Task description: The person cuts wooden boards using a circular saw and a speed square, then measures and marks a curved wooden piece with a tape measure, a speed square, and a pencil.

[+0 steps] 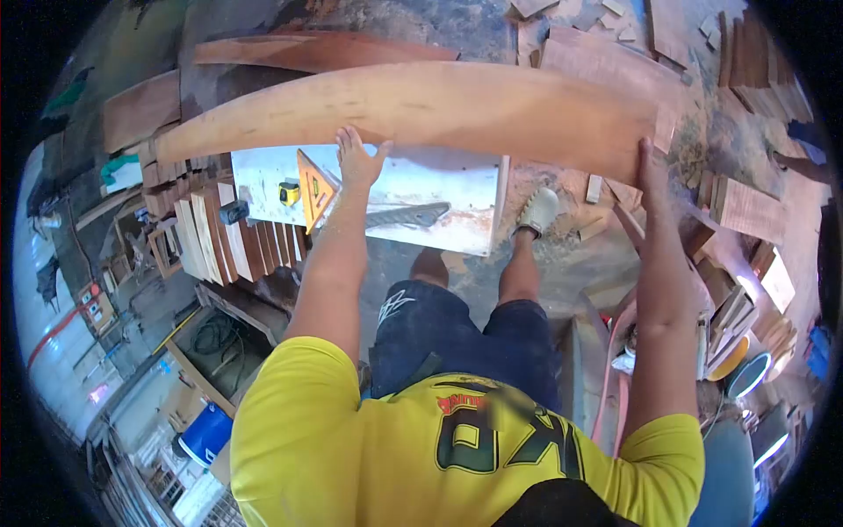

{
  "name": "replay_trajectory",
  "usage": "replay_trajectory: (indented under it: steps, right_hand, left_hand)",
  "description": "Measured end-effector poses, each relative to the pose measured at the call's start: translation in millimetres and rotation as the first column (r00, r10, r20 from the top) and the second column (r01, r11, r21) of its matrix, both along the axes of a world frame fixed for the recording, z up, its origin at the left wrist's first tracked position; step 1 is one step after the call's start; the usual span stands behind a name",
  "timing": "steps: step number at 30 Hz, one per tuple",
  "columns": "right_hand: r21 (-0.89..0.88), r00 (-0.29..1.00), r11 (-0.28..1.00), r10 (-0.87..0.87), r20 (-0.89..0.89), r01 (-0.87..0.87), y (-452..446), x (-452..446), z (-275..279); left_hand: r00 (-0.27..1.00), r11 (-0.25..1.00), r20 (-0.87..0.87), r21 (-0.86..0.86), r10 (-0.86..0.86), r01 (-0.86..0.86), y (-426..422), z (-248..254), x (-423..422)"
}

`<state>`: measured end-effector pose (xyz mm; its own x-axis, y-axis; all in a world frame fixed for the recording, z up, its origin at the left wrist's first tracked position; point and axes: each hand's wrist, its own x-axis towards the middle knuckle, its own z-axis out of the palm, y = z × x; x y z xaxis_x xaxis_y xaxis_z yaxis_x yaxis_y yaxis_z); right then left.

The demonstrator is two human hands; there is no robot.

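A long wooden board [421, 104] with a curved far edge stretches across the view, above a white worktable [465, 233]. My left hand [358, 158] touches the board's near edge, fingers and thumb spread apart. At the board's right end, my right hand [648, 176] grips the corner, its fingers partly hidden. On the white top, near my left hand, are a yellow-orange triangular square [315, 190], a yellow and black tape measure [289, 193] and a dark grey flat tool [408, 216] whose kind I cannot make out.
Upright wooden pieces [211, 233] stand left of the worktable. Another long board [325, 51] lies beyond. Wood panels [746, 209] and offcuts are spread over the floor on the right. A blue container [206, 433] is at the lower left.
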<state>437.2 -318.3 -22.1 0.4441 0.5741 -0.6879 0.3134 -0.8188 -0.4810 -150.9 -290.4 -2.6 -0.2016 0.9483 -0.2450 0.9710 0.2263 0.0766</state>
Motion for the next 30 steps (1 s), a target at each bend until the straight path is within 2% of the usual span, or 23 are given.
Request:
replay_trajectory:
  steps: [1, 2, 3, 6, 7, 9, 10, 11, 12, 13, 15, 17, 18, 19, 21, 22, 25, 27, 29, 30]
  right_hand:
    - [0.002, 0.992, 0.999, 0.033, 0.124, -0.034, 6, -6, 13]
    - [0.169, 1.0, 0.985, 0.027, 0.011, -0.028, 0, -7, 4]
    - [0.169, 1.0, 0.985, 0.017, 0.006, -0.018, -4, -9, 11]
    - [0.053, 0.997, 0.998, 0.024, -0.068, -0.02, -10, -12, 41]
    - [0.06, 0.997, 0.998, 0.033, -0.075, -0.028, -12, -11, 36]
    - [0.159, 0.999, 0.987, 0.001, 0.051, -0.009, -21, -5, 15]
    - [0.159, 0.999, 0.987, 0.018, 0.042, -0.025, -24, 1, 11]
    - [0.152, 0.992, 0.984, -0.079, -0.096, 0.093, -28, 8, 8]
    - [0.127, 0.958, 0.97, -0.175, -0.228, 0.208, -30, 17, 4]
    - [0.126, 0.96, 0.974, -0.158, -0.23, 0.19, -36, 36, -6]
    - [0.149, 0.997, 0.989, -0.019, 0.07, 0.008, -45, 68, -23]
    - [0.226, 0.987, 0.963, -0.132, -0.087, 0.149, -42, 66, 20]
    - [0.279, 0.999, 0.96, -0.043, 0.028, 0.033, -48, 92, 6]
    - [0.216, 0.999, 0.975, -0.042, -0.025, 0.047, -50, 108, 11]
    - [0.216, 0.98, 0.967, -0.094, -0.176, 0.131, -54, 140, 13]
    - [0.22, 0.981, 0.967, -0.088, -0.171, 0.126, -51, 152, 17]
    - [0.173, 0.983, 0.969, -0.164, -0.082, 0.177, -59, 199, 22]
    - [-0.024, 0.978, 0.999, 0.032, 0.205, -0.027, -69, 252, 5]
    - [0.01, 0.985, 1.0, -0.011, 0.174, 0.009, -77, 275, 3]
    - [-0.137, 0.944, 0.988, 0.105, 0.313, -0.064, -77, 301, -6]
  left_hand:
    - [1.0, 1.0, -0.011, 0.017, 0.001, -0.001, 3, 3, 2]
    - [0.999, 0.999, -0.042, -0.04, -0.001, -0.001, 6, 8, 2]
    - [0.998, 0.993, -0.065, -0.115, -0.01, 0.003, 4, 11, 5]
    - [0.994, 0.978, -0.099, -0.206, -0.056, 0.034, -6, 18, 28]
    - [0.993, 0.98, -0.106, -0.2, -0.046, 0.024, -10, 24, 34]
    - [0.994, 0.973, -0.078, -0.221, -0.083, 0.064, -18, 28, 49]
    - [0.994, 0.975, -0.071, -0.212, -0.081, 0.064, -21, 30, 53]
    - [0.995, 0.976, -0.078, -0.214, -0.062, 0.044, -26, 31, 57]
    - [0.994, 0.979, -0.04, -0.182, -0.103, 0.094, -29, 34, 62]
    - [0.989, 0.979, -0.002, -0.148, -0.145, 0.143, -34, 35, 67]
    - [0.986, 0.981, 0.003, -0.1, -0.168, 0.167, -44, 32, 78]
    - [0.97, 0.967, 0.014, -0.086, -0.241, 0.241, -50, 39, 100]
    - [0.967, 0.966, 0.066, -0.069, -0.246, 0.251, -51, 47, 113]
    - [0.968, 0.967, 0.072, -0.066, -0.242, 0.247, -53, 50, 125]
    - [0.938, 0.943, 0.121, -0.034, -0.325, 0.331, -59, 57, 145]
    - [0.939, 0.945, 0.125, -0.029, -0.321, 0.327, -59, 61, 157]
    - [0.918, 0.925, 0.142, -0.04, -0.369, 0.378, -66, 73, 197]
    - [0.888, 0.892, 0.145, -0.06, -0.436, 0.448, -70, 77, 217]
    - [0.879, 0.885, 0.18, -0.077, -0.441, 0.459, -76, 83, 239]
    - [0.871, 0.867, 0.172, -0.125, -0.461, 0.483, -75, 88, 252]
